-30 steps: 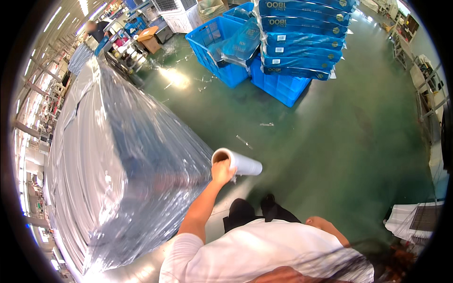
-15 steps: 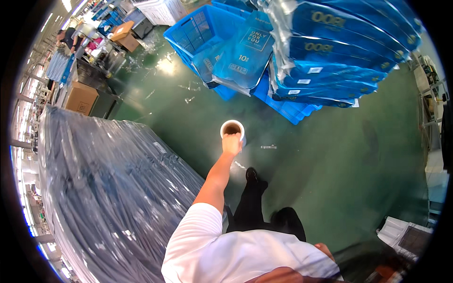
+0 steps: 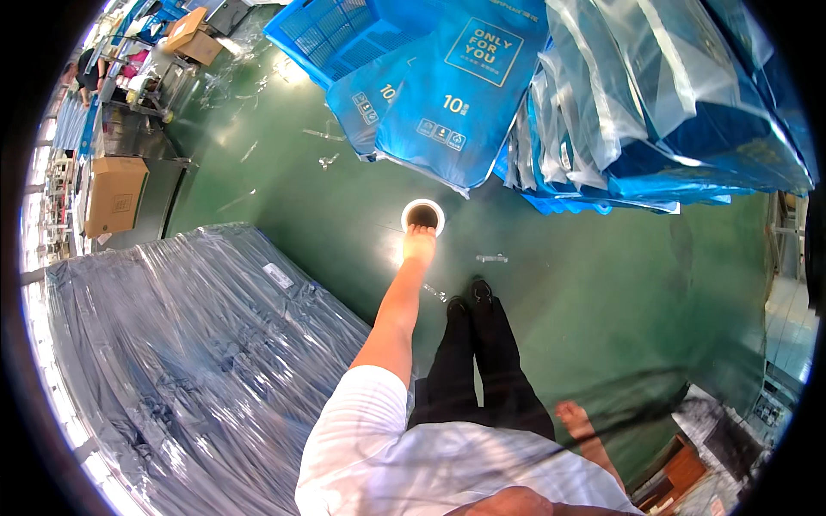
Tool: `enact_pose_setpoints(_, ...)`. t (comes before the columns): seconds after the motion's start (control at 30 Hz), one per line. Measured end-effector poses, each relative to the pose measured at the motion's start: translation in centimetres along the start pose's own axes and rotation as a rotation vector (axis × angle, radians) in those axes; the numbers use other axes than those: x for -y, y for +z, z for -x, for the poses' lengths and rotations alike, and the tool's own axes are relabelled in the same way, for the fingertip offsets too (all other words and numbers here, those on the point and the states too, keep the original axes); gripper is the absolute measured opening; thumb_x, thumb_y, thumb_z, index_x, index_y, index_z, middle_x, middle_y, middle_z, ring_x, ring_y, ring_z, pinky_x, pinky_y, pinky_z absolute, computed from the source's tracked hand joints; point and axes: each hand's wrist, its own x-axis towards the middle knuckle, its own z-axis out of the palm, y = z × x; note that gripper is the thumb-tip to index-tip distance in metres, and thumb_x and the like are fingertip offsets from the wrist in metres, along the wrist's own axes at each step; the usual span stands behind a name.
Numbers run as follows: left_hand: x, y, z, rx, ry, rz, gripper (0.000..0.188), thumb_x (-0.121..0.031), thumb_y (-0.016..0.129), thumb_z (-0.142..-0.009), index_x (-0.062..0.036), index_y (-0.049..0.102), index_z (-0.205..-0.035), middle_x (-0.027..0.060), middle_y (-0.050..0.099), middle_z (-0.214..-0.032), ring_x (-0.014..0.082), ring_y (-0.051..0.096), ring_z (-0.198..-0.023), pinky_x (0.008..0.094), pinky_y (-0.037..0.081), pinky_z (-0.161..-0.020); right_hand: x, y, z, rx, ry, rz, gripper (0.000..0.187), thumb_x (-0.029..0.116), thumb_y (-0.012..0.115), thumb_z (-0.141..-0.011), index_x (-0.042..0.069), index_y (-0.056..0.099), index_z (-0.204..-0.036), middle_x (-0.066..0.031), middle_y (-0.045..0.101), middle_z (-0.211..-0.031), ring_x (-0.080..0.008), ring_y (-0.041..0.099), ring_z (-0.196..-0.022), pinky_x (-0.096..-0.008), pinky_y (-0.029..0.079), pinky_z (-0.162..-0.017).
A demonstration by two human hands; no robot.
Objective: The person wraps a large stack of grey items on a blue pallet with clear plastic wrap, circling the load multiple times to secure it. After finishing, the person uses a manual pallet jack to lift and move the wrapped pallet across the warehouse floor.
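Observation:
In front of me, over the floor, my left hand [image 3: 419, 244] is closed on the near rim of a roll of tape [image 3: 439, 215]. The roll has a thick white ring around a brown core, and my fingertips hook into the hole. My right hand [image 3: 574, 418] hangs low at my right side with its fingers loosely apart and holds nothing. The nearest thing below the roll is the green floor [image 3: 594, 292], with scraps of clear film on it.
Ahead stand a blue plastic crate [image 3: 344, 39], blue printed bags [image 3: 465, 112] and a tall stack of film-wrapped blue packs [image 3: 628, 103]. A long pile under dark plastic film [image 3: 206, 344] lies at my left, with a cardboard box [image 3: 116, 198] beyond it. Another person [image 3: 89, 73] works far left.
My feet have come side by side, nearer the crate and stack. My right hand has come further into view. The roll stays in my left hand.

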Motion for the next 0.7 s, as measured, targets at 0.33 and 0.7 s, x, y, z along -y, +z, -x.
enact_pose_setpoints(0.33, -0.7, -13.8, 8.3, 0.287, -0.605, 1.544, 0.062, -0.048, 0.031, -0.089, -0.0028, 0.032, -0.132, 0.014, 0.027, -0.139, 0.0223, 0.021, -0.13, 0.0343, 0.013, -0.106, 34.5, 1.7, -2.1, 0.939, -0.264, -1.514, 0.091, 0.07, 0.028, -0.077, 0.001, 0.016, -0.136, -0.0136, 0.013, -0.143, -0.0252, 0.013, -0.132, -0.0413, 0.011, -0.107)
enact_pose_setpoints(0.7, 13.7, -37.3, 13.1, -0.904, -0.209, 0.594, 0.069, -0.055, 0.018, -0.088, -0.0026, 0.03, -0.131, 0.0102, 0.026, -0.14, 0.024, 0.023, -0.128, 0.0415, 0.012, -0.105, 57.9, 22.5, -6.4, 0.829, -0.115, -1.202, 0.065, 0.053, 0.027, -0.087, 0.005, 0.033, -0.131, -0.0107, 0.03, -0.138, -0.025, 0.03, -0.126, -0.0385, 0.024, -0.102)
